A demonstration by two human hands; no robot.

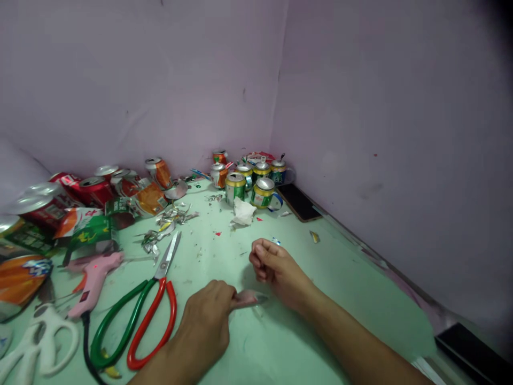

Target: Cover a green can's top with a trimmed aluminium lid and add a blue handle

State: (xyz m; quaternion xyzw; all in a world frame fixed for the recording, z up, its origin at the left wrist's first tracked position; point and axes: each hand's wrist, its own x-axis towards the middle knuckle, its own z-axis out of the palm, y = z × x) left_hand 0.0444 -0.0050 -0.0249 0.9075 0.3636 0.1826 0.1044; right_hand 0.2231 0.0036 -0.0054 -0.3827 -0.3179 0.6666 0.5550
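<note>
Near the front middle of the pale green table, my left hand point(210, 315) is closed round a small, slim tool point(249, 299) with a pinkish part and a grey pointed tip aimed right. My right hand point(276, 267) is curled just beyond that tip, with its fingers drawn together; whatever they may hold is too small or hidden to make out. Left of my left hand lie large scissors point(162, 270) with one green and one red handle. A crumpled white tissue point(243, 212) rests farther back, in front of several small cut cans.
A pink glue gun point(94, 278) and white-handled scissors point(48, 337) lie at left, below many cans and cut can pieces. Metal scraps point(170, 216) are spread behind the large scissors. A dark phone point(300, 202) lies by the right wall, and another black object point(475, 347) at lower right.
</note>
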